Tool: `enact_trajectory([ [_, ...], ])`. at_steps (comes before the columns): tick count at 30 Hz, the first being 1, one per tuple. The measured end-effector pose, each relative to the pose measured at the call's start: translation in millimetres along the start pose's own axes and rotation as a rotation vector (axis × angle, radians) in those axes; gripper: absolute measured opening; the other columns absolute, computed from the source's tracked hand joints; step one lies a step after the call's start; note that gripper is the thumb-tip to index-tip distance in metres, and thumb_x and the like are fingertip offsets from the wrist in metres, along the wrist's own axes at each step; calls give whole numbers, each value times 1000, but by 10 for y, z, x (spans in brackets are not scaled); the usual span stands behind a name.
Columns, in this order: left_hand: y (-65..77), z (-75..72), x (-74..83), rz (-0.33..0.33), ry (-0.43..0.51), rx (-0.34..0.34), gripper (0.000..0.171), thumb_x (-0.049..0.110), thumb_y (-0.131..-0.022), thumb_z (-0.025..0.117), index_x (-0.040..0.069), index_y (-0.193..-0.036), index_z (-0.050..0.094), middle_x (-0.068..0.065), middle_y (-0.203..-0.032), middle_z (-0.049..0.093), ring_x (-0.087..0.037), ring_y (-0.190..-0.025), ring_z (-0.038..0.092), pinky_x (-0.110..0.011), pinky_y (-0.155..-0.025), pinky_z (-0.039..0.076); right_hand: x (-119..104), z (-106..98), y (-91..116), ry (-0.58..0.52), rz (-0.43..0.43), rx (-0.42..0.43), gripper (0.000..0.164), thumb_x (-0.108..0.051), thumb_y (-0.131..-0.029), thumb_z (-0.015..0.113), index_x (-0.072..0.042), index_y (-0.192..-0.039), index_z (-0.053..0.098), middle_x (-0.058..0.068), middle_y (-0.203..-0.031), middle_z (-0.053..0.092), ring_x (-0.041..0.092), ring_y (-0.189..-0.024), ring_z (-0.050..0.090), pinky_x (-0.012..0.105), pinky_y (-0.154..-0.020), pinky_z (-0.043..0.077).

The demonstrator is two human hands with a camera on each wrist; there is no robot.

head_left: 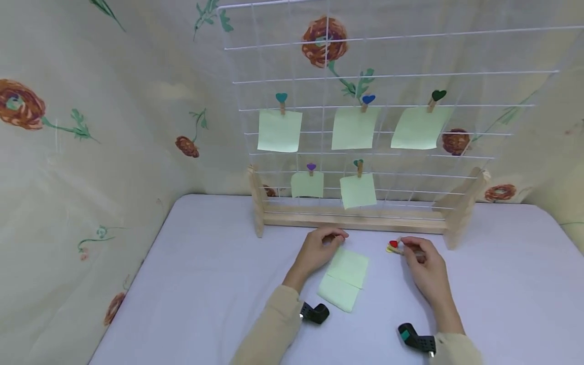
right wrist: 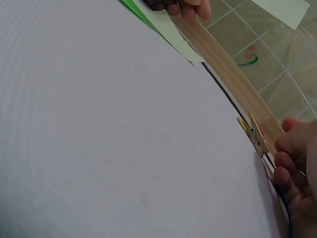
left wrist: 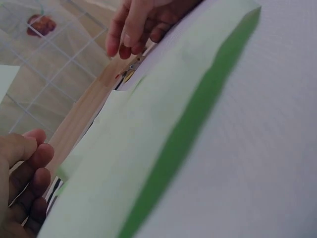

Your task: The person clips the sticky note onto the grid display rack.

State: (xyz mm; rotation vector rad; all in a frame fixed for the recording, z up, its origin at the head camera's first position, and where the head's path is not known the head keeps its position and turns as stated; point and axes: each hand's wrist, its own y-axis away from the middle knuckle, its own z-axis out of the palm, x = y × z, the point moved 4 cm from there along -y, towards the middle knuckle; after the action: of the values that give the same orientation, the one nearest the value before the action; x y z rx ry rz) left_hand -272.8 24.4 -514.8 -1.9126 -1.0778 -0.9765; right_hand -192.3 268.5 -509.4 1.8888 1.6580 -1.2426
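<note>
My left hand (head_left: 319, 249) hovers with loosely bent fingers and nothing between them, beside the top of two overlapping pale green paper notes (head_left: 349, 267) on the table. In the left wrist view the notes (left wrist: 143, 114) show a darker green shaded edge. My right hand (head_left: 425, 263) is bent loosely, its fingertips right at a few small wooden clothespins (head_left: 393, 246), one with a red heart. From the right wrist view, the clothespins (right wrist: 257, 136) lie just beside the thumb and forefinger, which do not grip them.
Behind the hands stands a white wire grid (head_left: 326, 106) on a wooden base (head_left: 356, 221). Several green notes (head_left: 280, 131) hang from it by heart-topped clothespins (head_left: 368, 99). A white cloth covers the table (head_left: 205, 284); flowered fabric (head_left: 137, 126) forms the backdrop.
</note>
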Motion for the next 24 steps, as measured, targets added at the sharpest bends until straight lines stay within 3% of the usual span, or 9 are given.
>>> enact_trajectory([
  [4,12,-73,0,60,-60,-29,13,27,-93,61,25,-101,71,12,-103,68,-1,-97,59,-19,-86,48,-49,79,-25,-6,-19,-5,22,-8,-93,55,-6,-114,61,8,-107,61,-11,-85,46,7,-66,41],
  [10,44,-58,32,171,-249,-110,16,37,-90,62,30,-102,70,15,-105,65,-2,-111,54,-36,-107,30,-87,103,-11,27,-29,-35,21,-10,-92,57,-7,-113,62,6,-106,60,-7,-82,45,9,-65,39],
  [13,60,-8,67,181,-324,-191,22,45,-88,63,33,-105,69,16,-112,61,-5,-117,49,-42,-110,23,-99,74,2,45,-41,-34,22,-10,-91,59,-7,-112,63,5,-103,59,-4,-79,44,10,-64,37],
  [19,95,64,145,193,-466,-386,50,55,-76,70,37,-122,61,14,-131,50,-11,-127,40,-41,-112,23,-110,14,19,78,-45,-36,22,-9,-89,62,-7,-111,65,4,-94,55,1,-74,41,13,-59,35],
  [24,118,61,164,190,-489,-473,71,56,-70,75,36,-133,51,10,-141,43,-16,-135,31,-39,-115,21,-79,19,18,100,-26,-58,24,-11,-90,62,-8,-113,64,3,-95,55,2,-74,41,14,-59,36],
])
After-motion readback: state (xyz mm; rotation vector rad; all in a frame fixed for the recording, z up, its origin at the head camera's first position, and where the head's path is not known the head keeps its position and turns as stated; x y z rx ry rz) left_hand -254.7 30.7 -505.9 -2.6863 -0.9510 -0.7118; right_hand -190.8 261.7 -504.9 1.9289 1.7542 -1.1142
